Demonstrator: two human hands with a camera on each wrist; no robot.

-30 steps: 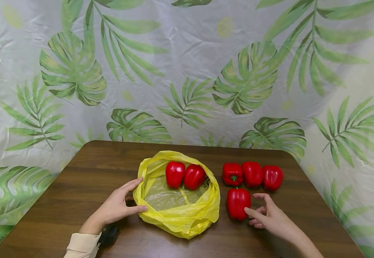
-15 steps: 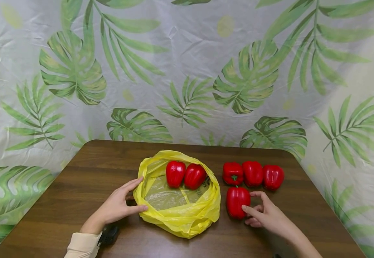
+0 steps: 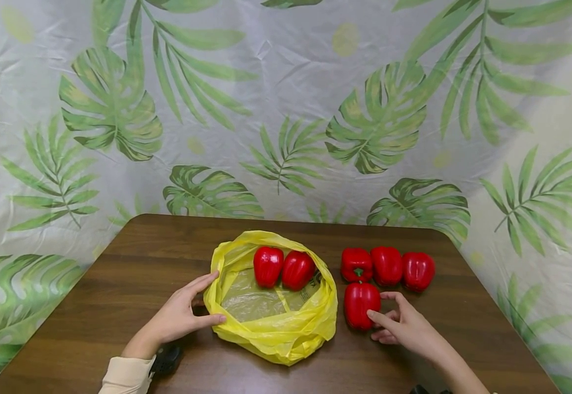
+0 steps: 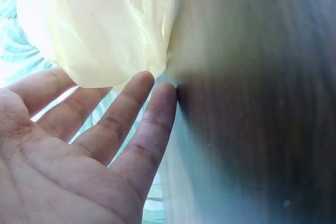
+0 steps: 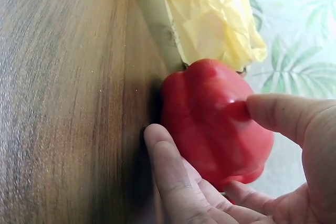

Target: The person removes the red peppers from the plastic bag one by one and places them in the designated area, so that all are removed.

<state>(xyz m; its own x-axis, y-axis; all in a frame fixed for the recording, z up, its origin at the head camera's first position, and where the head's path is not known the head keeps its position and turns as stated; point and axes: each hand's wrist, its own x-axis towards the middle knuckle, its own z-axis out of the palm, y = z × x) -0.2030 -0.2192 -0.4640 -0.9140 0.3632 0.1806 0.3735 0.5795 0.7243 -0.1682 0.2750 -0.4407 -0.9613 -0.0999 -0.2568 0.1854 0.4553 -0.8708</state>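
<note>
In the head view, our right hand (image 3: 398, 324) has its fingers half-curled about the red pepper (image 3: 361, 305), just right of the yellow bag (image 3: 286, 338). To carry it well, we should set the thumb squarely opposite the fingers and clear the bag's rim. Its stem end points away from us, towards three peppers (image 3: 386, 266) right of the bag; the long axis runs near to far. Our left hand (image 3: 179, 313), spread wide and grasping nothing, touches the bag's left side; we'd best steady it there.

In the left wrist view, those fingers lie nearly straight against the bag.

In the right wrist view, thumb and fingers flank the pepper, beside the bag; whether it is lifted, we cannot tell.
</note>
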